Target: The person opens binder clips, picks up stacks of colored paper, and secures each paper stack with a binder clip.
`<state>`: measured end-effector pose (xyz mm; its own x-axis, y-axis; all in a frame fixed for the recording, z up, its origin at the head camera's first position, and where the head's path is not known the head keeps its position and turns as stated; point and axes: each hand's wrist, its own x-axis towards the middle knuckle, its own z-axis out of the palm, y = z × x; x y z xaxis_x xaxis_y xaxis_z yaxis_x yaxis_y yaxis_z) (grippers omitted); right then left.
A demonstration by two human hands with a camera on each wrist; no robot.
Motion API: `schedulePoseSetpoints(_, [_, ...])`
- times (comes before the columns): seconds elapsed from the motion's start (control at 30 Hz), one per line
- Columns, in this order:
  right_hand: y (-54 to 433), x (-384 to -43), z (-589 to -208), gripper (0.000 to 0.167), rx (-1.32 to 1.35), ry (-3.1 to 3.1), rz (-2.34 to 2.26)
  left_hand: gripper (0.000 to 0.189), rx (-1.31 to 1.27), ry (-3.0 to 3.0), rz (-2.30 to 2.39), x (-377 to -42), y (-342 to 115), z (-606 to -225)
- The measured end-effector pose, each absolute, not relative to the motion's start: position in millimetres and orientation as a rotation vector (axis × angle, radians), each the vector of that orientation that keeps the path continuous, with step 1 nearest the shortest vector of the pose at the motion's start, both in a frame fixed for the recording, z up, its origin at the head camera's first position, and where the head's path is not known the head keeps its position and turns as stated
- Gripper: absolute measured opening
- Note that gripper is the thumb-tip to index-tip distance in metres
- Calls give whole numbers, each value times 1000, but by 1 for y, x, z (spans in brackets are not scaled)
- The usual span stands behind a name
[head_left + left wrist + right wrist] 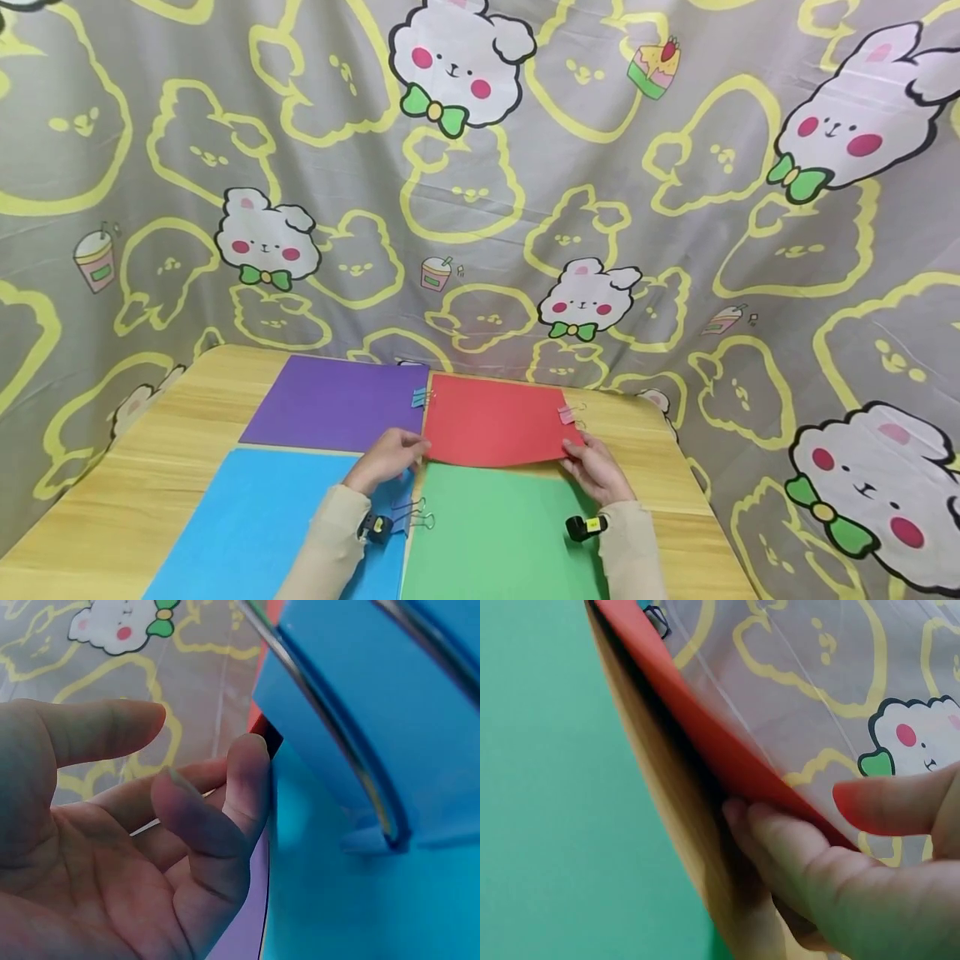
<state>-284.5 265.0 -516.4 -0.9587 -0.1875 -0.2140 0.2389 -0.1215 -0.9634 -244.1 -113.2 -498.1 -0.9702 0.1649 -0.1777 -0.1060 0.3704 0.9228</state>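
Note:
The red sheet (495, 421) lies at the back right, its front edge raised and bowed. My right hand (594, 471) holds its front right corner, fingers beneath and thumb over it. At the front left corner, my left hand (388, 460) touches the sheet with its fingertips. In the left wrist view, the left thumb (112, 731) stands apart from the fingers. A pink binder clip (567, 414) grips the red sheet's right edge. Close beside the left hand, a blue binder clip (401, 518) with silver handles sits on the blue sheet (255, 508).
A purple sheet (337, 404) with a teal binder clip (418, 398) lies left of the red one. In front is a green sheet (495, 542). All lie on a wood-grain table (172, 400), against a patterned curtain (480, 208).

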Motion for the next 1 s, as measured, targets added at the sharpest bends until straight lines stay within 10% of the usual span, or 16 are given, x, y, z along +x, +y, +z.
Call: schedulePoseSetpoints(1.0, [274, -274, -476, 74, 181, 2198, -2017, 48, 234, 2458, 1671, -243, -124, -474])
